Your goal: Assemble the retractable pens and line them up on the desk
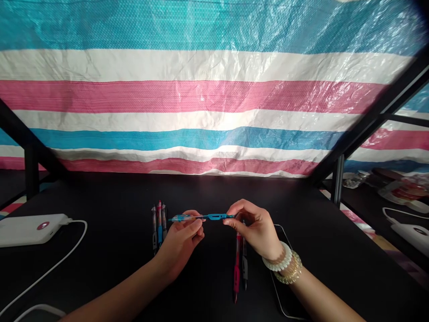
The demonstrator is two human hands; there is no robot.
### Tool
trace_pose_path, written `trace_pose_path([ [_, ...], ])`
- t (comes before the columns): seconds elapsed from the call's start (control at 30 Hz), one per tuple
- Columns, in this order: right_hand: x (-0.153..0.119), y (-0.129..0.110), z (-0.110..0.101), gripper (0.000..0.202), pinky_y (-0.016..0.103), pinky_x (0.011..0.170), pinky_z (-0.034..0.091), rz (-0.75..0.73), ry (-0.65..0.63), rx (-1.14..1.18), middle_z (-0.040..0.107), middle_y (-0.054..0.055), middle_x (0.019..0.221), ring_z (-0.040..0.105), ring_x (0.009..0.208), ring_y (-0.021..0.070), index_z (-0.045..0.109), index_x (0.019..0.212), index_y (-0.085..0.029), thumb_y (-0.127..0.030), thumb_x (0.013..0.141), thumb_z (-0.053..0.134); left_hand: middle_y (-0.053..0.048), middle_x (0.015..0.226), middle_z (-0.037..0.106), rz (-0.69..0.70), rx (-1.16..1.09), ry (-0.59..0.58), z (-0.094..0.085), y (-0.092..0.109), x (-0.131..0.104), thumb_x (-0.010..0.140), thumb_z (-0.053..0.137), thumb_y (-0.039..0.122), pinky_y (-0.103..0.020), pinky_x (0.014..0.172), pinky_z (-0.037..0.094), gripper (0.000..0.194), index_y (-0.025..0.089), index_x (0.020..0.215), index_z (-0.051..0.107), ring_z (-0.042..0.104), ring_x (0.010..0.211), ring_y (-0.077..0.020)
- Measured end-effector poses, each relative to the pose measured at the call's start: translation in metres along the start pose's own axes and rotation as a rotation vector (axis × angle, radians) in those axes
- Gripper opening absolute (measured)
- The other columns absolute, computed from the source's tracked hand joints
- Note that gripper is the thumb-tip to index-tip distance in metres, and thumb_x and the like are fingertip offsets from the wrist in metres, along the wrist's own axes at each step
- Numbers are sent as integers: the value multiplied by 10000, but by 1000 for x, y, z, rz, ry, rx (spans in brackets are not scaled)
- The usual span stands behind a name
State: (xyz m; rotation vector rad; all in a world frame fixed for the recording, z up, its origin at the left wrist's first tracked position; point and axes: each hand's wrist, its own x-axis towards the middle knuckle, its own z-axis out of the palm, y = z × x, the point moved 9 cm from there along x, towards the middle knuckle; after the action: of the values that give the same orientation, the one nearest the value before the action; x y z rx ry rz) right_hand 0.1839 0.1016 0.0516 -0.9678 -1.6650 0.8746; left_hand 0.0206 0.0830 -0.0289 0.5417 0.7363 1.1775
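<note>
Above the black table, my left hand [186,235] is closed on the clear barrel of a blue pen [216,217], which lies level between my hands. Thumb and fingertips of my right hand [253,223] pinch the pen's blue end. The pen looks pulled apart, with the thin refill showing between the clear barrel and the blue grip. Several pens [160,223] lie side by side just left of my left hand. A red pen [237,273] and a grey pen [245,264] lie below my right hand, their upper ends partly hidden by it.
A white power bank [33,229] with a white cable lies at the left. Under my right forearm is a flat dark device with a pale edge [276,295]. Black frame bars [365,129] slope at both sides, before a striped sheet [201,96]. Another white device [414,235] lies far right.
</note>
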Motion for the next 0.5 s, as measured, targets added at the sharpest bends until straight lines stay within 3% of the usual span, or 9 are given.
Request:
trace_pose_path([
  [0.3, -5, -9, 7, 79, 308, 619, 509, -80, -47, -70, 670, 54, 844, 637, 710, 191, 665, 871, -220, -274, 848, 718, 28, 783, 576, 25, -10, 47, -5, 3, 0, 766, 765, 207, -239, 738, 460, 162, 213, 900, 674, 509, 688, -89],
  [0.5, -4, -2, 5, 76, 303, 652, 538, -20, -26, -76, 685, 54, 866, 672, 748, 198, 649, 915, -221, -280, 877, 677, 30, 756, 576, 55, 38, 31, -1, 7, -1, 777, 748, 187, -229, 740, 451, 126, 213, 872, 670, 510, 685, -85],
])
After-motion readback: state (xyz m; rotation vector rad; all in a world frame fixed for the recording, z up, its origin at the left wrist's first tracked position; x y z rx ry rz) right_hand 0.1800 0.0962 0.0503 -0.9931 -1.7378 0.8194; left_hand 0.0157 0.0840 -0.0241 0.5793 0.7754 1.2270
